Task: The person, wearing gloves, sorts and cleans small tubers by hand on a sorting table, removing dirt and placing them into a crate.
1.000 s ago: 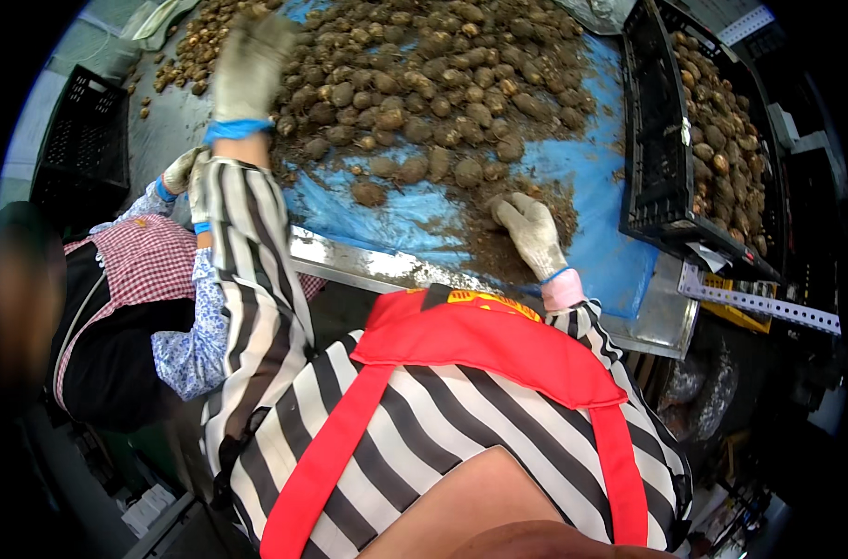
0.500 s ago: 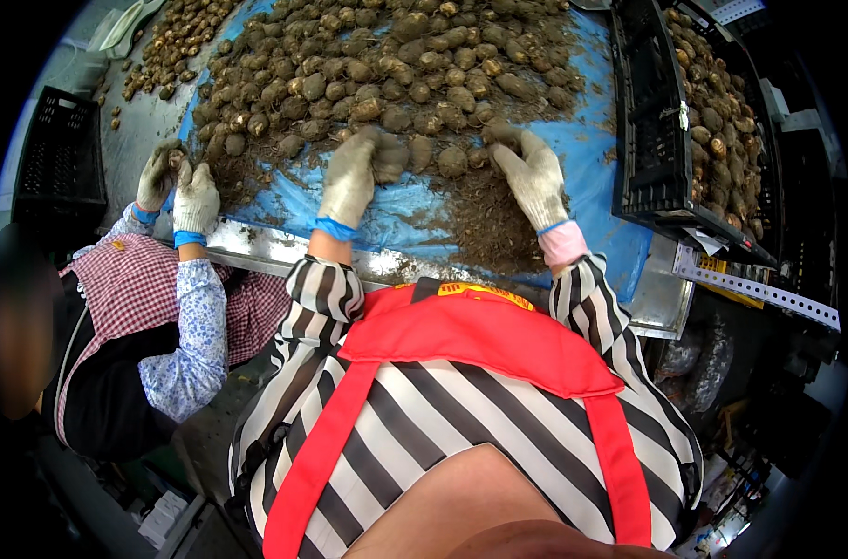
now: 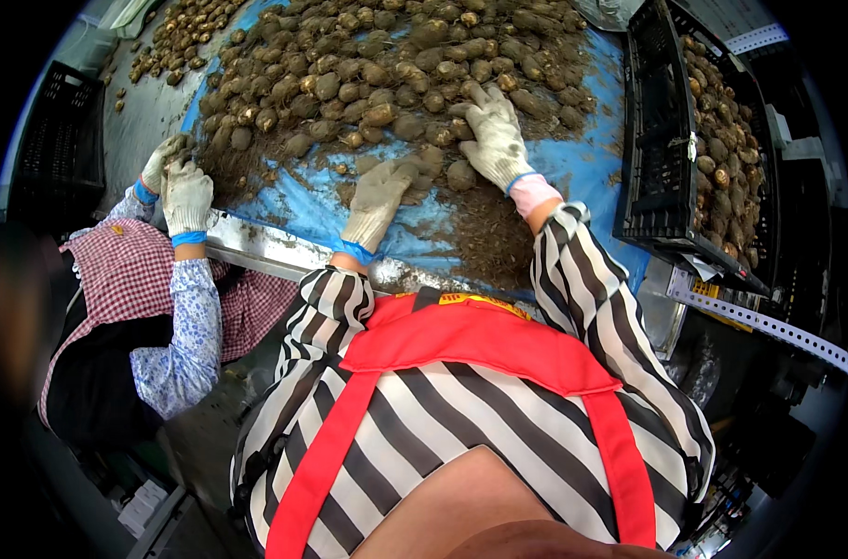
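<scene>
A broad heap of brown, soil-covered taro corms [image 3: 377, 79] lies on a blue plastic sheet [image 3: 573, 172]. My right hand [image 3: 496, 138], in a soiled whitish knit glove, reaches onto the near edge of the heap, fingers spread over the corms. Lower and to the left, my left hand [image 3: 379, 197] in a matching glove hovers low over the sheet. Its fingers point right, beside a few loose corms; their tips are smeared, and whether they grip a corm cannot be made out. A single corm [image 3: 461, 175] sits below my right wrist.
Loose soil and root bits [image 3: 489, 238] cover the sheet near me. A black crate [image 3: 662, 140] of corms stands right; another black crate [image 3: 61, 140] is far left. At my left, a co-worker's gloved hands [image 3: 184, 186] work at the heap's edge. A metal table edge [image 3: 256, 240] runs in front.
My right hand has moved up and left onto the heap, its fingers spreading. My left hand has shifted slightly right and nearer to me. The co-worker's hands have barely moved.
</scene>
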A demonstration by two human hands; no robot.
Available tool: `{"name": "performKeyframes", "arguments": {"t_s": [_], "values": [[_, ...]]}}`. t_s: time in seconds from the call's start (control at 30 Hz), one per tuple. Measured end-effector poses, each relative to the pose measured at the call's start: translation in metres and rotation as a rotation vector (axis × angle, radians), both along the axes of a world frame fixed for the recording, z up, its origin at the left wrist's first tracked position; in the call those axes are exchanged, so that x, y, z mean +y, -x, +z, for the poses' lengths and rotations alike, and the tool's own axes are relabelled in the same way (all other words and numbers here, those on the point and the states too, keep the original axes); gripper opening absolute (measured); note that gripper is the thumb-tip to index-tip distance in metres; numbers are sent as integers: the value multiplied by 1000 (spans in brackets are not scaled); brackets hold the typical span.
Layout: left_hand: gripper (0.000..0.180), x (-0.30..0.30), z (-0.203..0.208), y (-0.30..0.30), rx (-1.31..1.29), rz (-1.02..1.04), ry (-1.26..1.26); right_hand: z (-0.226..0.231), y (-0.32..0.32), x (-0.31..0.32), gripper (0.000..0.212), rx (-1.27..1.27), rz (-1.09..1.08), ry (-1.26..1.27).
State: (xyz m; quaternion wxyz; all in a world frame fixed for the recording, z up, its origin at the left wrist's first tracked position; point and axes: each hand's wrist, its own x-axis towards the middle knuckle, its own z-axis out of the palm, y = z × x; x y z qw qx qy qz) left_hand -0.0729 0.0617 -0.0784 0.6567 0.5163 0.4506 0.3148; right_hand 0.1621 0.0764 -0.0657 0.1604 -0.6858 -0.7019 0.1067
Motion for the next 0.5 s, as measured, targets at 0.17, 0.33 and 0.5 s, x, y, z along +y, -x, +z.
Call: {"name": "performKeyframes", "arguments": {"t_s": [0.17, 0.33, 0.5], "values": [[35, -2, -11, -3, -170, -14, 155, 15, -4, -33, 59, 798, -38, 35], [61, -10, 14, -27, -420, -147, 269, 32, 11, -62, 60, 1154, -60, 87], [57, -27, 37, -47, -737, -125, 367, 37, 33, -83, 59, 1246, -138, -2]]}}
